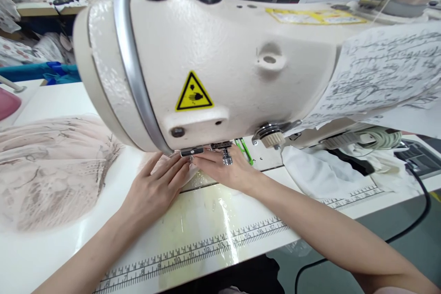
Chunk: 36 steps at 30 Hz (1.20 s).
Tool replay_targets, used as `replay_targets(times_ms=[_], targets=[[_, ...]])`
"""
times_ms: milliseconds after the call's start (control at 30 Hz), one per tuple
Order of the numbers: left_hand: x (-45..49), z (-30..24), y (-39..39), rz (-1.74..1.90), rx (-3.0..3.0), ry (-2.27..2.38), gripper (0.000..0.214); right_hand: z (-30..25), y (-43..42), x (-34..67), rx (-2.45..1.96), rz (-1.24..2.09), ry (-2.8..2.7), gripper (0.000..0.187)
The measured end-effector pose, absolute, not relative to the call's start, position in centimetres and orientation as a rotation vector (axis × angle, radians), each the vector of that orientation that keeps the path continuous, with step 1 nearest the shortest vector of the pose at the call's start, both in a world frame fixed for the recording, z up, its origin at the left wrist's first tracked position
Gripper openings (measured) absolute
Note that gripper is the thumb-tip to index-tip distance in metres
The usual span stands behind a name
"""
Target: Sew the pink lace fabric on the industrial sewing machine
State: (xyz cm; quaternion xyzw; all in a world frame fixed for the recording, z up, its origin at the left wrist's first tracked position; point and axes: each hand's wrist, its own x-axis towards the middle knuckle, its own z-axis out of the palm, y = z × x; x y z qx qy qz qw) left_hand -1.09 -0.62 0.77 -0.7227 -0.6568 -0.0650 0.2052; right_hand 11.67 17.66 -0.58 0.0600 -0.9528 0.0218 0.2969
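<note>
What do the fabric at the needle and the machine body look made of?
Fabric: thin pale pink textile, maybe lace or mesh; matte, lying in soft folds. Machine body: likely painted metal; cream, glossy, pebbled skin with bright highlights.

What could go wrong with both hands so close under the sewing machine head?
1. The fingertips of the left hand and right hand lie beside the presser foot; a slip might put a finger under it, as the yellow warning sticker shows.
2. The pink fabric lies bunched on the left; it might drag and pull sideways.
</note>
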Motion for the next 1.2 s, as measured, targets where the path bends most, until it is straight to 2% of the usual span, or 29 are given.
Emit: replay_targets(times_ms=[233,700,1000,1200], targets=[[-1.8,1.0,-0.8,-0.208,-2.049,-1.843,0.024,-0.7,16.7,12.2,0.13,-0.048,-2.543,0.021],[-1.9,1.3,-0.3,-0.119,-1.95,-1.885,0.017,-1.1,16.5,12.1,0.242,-0.095,-2.528,0.025],[-1.2,1.6,-0.9,-0.283,-1.891,-1.94,0.018,-1.7,16.6,11.3,0.346,0.241,-2.595,0.017],[-0.9,1.9,-1.6,-0.329,-1.961,-1.781,0.008,-1.2,16.2,11.6,0.448,0.228,-2.5,0.013]])
